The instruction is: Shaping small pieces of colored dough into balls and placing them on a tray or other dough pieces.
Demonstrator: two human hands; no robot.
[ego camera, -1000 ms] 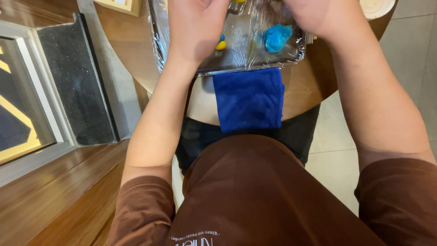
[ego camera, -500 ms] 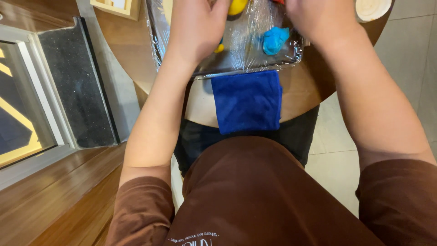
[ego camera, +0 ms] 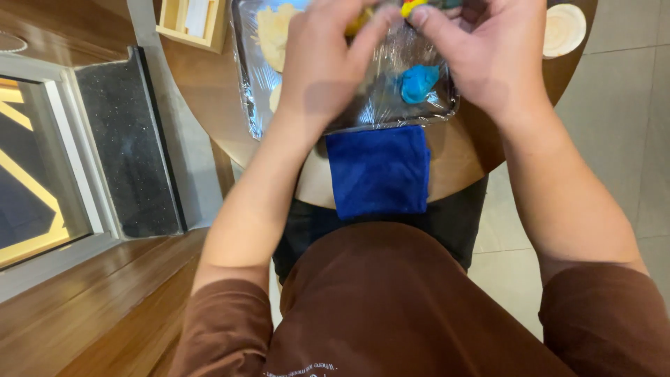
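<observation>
Item: small yellow lump of soft modelling dough (ego camera: 412, 7), pinched at frame top between fingertips of left hand (ego camera: 328, 66) and right hand (ego camera: 488, 59). Both hands curled, fingers closed on the lump; a 2nd yellow bit (ego camera: 357, 21) shows under left thumb. Can't tell if one piece or two, top edge cuts it off.

Below grip: rectangular metal tray wrapped in clear film (ego camera: 248, 105). On it, just under right hand: bright blue dough lump (ego camera: 419, 82), untouched. Left of grip: pale cream dough sheet (ego camera: 276, 31).

Nearer the person: folded blue cloth (ego camera: 380, 171) on edge of round wooden table (ego camera: 474, 153). Right of grip: small round cream disc (ego camera: 564, 29). Far left: light wooden box (ego camera: 192, 24).

Progress (est.): yellow in work, mid-shaping; blue not yet started.

Vs 0.5 s ago: hands closer together, yellow now at fingertips; blue lump, cloth same place.
</observation>
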